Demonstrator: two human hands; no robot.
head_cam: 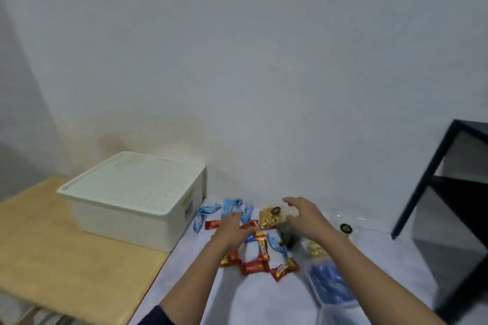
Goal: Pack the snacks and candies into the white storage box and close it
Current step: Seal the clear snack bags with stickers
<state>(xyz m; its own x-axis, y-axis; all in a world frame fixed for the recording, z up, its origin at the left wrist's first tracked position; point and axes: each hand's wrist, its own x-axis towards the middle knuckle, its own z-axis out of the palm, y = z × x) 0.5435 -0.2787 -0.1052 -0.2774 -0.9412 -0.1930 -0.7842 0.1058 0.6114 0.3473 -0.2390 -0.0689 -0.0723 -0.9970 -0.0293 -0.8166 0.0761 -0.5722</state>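
The white storage box [132,192] is seen lidded on the bench [52,258]. Both grips are held apart: left hand [232,227] over red candies [254,266], right hand [303,215] above a snack packet [269,216].

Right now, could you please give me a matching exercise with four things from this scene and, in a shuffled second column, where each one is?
Things:
1. white storage box
2. light blue packets
3. red candy bars
4. black shelf

Places:
A. at the far right of the view
B. on the wooden table, lid on
C. just beyond the fingertips of the left hand
D. on the pale surface, nearer the person than the left hand

Pairs: 1-B, 2-C, 3-D, 4-A.
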